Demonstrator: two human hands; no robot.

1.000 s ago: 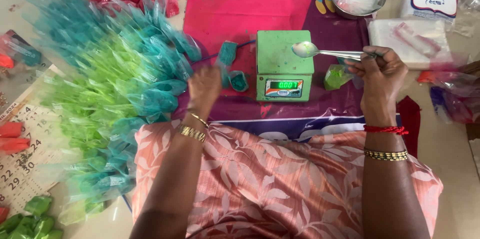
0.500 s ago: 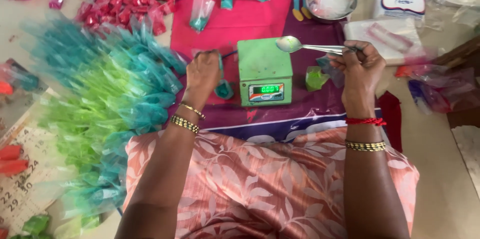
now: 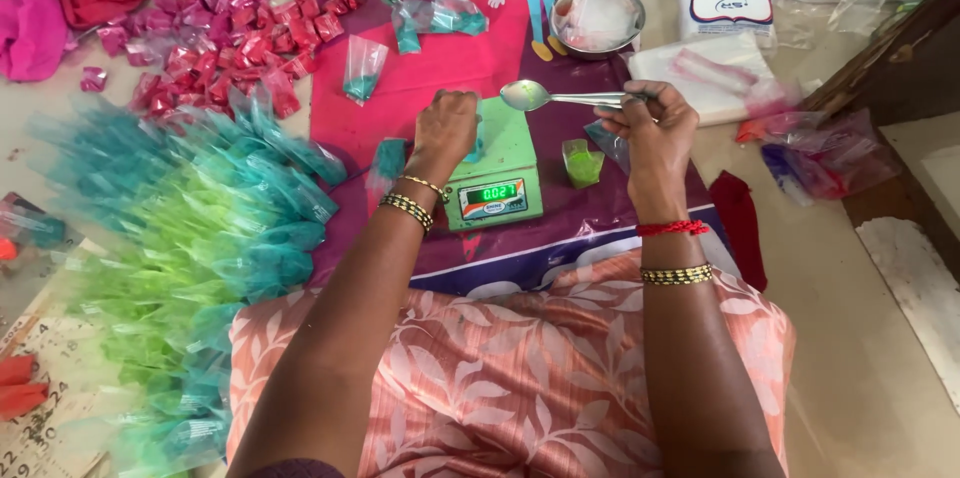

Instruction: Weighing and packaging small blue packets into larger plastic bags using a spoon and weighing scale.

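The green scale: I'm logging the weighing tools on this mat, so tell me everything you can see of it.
The green scale is a small, boxy, plastic-looking unit with a flat green platform and a sloped front panel bearing a lit green digital display, so it is switched on. It sits upright on the pink and purple mat, in front of the person's lap. The left hand rests on its platform, holding a small teal packet there. The right hand holds a metal spoon just above the platform's far edge, not touching it.
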